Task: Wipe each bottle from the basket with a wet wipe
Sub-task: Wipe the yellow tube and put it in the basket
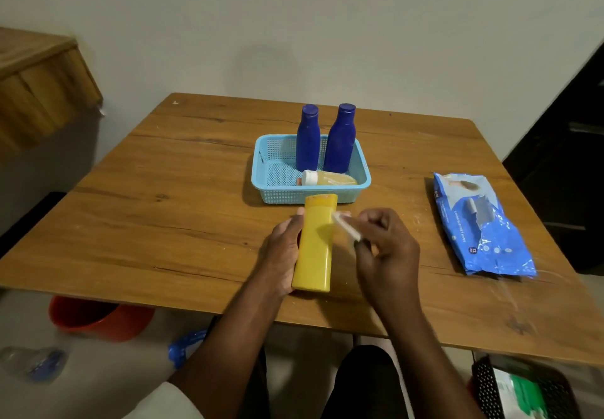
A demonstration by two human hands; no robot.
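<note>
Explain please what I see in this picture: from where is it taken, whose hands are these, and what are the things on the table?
There is no machine here. A camera worn on a person's head looks forward and down, so you see that person's own two arms. The left hand holds a yellow bottle just above the wooden table. The right hand pinches a folded white wet wipe against the bottle's side. Behind stands a light blue basket with two dark blue bottles upright in it and a small orange bottle lying on its side. To the right lies a blue pack of wipes.
</note>
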